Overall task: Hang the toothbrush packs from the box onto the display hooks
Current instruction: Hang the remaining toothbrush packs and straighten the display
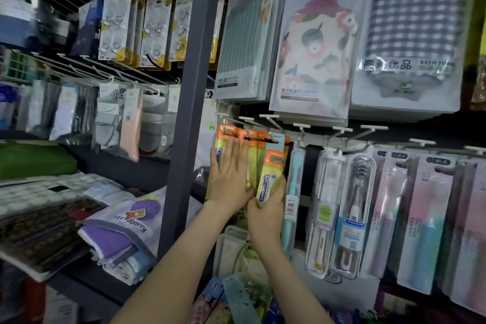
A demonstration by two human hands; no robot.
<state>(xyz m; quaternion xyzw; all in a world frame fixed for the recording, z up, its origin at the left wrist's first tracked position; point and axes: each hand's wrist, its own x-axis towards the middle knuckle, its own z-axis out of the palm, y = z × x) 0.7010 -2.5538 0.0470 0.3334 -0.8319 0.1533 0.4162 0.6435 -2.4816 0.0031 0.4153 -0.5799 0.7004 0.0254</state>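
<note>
Several orange-and-yellow toothbrush packs (238, 139) hang on white display hooks (273, 121) left of centre. My left hand (231, 179) lies flat with straight fingers against the hanging packs. My right hand (268, 205) grips the lower end of one orange-and-yellow toothbrush pack (271, 171), held upright in front of the hung ones, its top near a teal-headed pack. More packs (236, 300) lie at the bottom, between my forearms; the box itself is hard to make out.
A grey upright post (189, 102) stands just left of my hands. Boxed toothbrushes (342, 208) and pastel packs (426, 218) hang to the right. Packaged towels (313, 45) hang above. Folded cloths (121, 231) lie on the left shelf.
</note>
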